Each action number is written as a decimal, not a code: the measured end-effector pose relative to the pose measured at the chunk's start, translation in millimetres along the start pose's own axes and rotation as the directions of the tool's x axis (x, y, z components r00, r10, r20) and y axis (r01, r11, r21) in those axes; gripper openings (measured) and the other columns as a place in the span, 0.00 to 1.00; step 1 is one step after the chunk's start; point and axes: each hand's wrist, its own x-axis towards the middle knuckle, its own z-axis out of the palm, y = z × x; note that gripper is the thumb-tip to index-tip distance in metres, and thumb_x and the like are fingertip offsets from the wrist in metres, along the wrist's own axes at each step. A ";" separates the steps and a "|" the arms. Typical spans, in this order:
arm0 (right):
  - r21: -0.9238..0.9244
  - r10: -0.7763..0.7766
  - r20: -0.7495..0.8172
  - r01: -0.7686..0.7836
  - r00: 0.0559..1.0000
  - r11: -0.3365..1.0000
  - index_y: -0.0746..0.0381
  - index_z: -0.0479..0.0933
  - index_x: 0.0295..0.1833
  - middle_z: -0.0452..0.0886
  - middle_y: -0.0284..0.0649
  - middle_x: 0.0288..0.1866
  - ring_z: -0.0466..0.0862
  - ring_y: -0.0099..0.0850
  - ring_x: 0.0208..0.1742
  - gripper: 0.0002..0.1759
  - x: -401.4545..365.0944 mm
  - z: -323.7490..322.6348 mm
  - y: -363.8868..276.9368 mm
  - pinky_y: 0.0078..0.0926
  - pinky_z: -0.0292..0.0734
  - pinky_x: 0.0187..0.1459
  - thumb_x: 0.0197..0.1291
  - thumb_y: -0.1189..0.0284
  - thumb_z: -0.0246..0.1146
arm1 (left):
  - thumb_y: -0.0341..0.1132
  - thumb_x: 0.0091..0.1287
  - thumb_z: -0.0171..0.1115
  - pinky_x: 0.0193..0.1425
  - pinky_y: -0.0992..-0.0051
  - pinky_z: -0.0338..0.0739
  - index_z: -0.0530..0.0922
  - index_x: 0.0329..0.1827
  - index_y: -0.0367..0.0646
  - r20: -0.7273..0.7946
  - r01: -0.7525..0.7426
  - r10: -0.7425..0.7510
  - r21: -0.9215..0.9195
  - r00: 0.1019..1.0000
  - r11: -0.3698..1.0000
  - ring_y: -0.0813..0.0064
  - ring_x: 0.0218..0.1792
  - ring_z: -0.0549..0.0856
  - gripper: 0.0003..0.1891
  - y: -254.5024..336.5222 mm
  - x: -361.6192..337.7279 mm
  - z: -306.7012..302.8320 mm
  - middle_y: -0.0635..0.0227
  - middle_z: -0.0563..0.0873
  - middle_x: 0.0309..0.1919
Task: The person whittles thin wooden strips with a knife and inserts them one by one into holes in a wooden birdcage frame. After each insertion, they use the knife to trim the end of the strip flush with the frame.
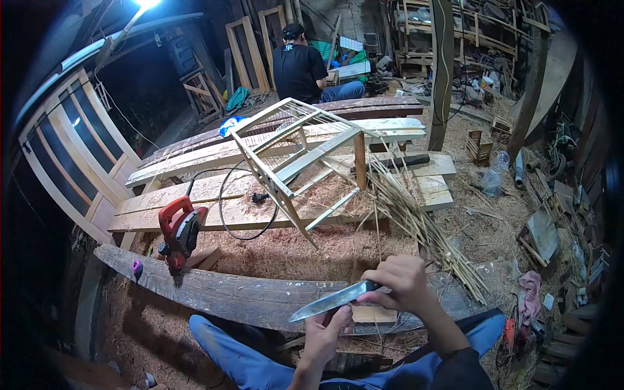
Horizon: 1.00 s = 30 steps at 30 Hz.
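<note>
My right hand (404, 284) is wrapped round the dark handle of a knife (333, 301). Its broad metal blade points left, above the plank bench. Just below the blade is my left hand (327, 336), thumb up and fingers curled in. Whatever those fingers pinch is hidden by the blade and the hand itself. Beyond the knife, a wooden frame with thin slats (312, 156) stands tilted on the boards. A bundle of thin bamboo strips (416, 224) lies to the right of it, fanning towards the near plank (247, 296).
A red power planer (180, 231) rests at the left end of the near plank, its black cable looping over the boards. A purple-capped item (137, 268) sits beside it. Another person (299, 68) sits at the back. Wood shavings (292, 253) cover the floor.
</note>
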 end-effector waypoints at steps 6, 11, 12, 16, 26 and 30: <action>0.008 -0.024 0.035 0.024 0.999 1.000 0.54 0.85 0.38 0.76 0.29 0.23 0.77 0.29 0.23 0.21 -2.2 18.3 -4.2 0.30 0.68 0.25 0.55 0.47 0.76 | 0.28 0.80 0.59 0.31 0.86 0.64 0.74 0.71 0.36 0.049 -0.094 0.103 -0.162 0.994 0.982 0.88 0.31 0.75 0.19 -6.9 0.5 -16.7 0.67 0.85 0.40; -0.033 -0.045 0.060 0.047 0.997 0.998 0.55 0.85 0.39 0.75 0.29 0.24 0.76 0.28 0.24 0.21 -3.4 17.4 -6.1 0.29 0.69 0.25 0.59 0.48 0.74 | 0.30 0.81 0.58 0.29 0.88 0.61 0.74 0.74 0.35 -0.009 -0.058 0.059 0.031 0.998 0.998 0.91 0.29 0.70 0.20 -2.9 0.8 -12.9 0.68 0.85 0.40; -0.022 -0.035 0.034 0.035 0.999 0.999 0.54 0.85 0.38 0.74 0.29 0.23 0.76 0.29 0.23 0.21 -3.3 18.8 -7.5 0.30 0.67 0.25 0.56 0.47 0.75 | 0.30 0.81 0.58 0.29 0.88 0.61 0.74 0.74 0.35 -0.010 -0.059 0.060 0.030 0.998 0.998 0.91 0.29 0.70 0.20 -1.9 0.4 -12.7 0.68 0.85 0.40; -0.021 -0.024 0.019 0.024 1.000 0.999 0.53 0.85 0.37 0.73 0.29 0.21 0.75 0.29 0.22 0.21 -4.0 22.3 -8.6 0.31 0.66 0.25 0.52 0.47 0.77 | 0.31 0.82 0.58 0.29 0.87 0.61 0.77 0.72 0.35 -0.048 -0.005 0.004 -0.018 0.999 1.000 0.91 0.28 0.70 0.19 6.1 -2.6 -8.4 0.70 0.84 0.37; -0.046 0.018 -0.019 -0.018 1.000 0.999 0.55 0.85 0.39 0.75 0.30 0.22 0.77 0.29 0.23 0.21 -3.7 6.1 3.0 0.30 0.68 0.25 0.57 0.48 0.75 | 0.30 0.80 0.59 0.24 0.82 0.54 0.81 0.45 0.35 -0.047 -0.013 0.010 -0.046 0.999 0.999 0.89 0.22 0.64 0.07 3.4 0.5 5.7 0.75 0.75 0.26; -0.015 -0.002 0.012 0.002 1.000 1.000 0.55 0.85 0.39 0.75 0.30 0.23 0.77 0.28 0.23 0.20 -1.5 13.2 -0.5 0.29 0.69 0.26 0.58 0.49 0.75 | 0.30 0.82 0.56 0.28 0.84 0.62 0.82 0.57 0.32 -0.003 0.000 0.000 0.014 1.000 1.000 0.92 0.27 0.70 0.11 -2.1 2.6 -9.2 0.73 0.83 0.37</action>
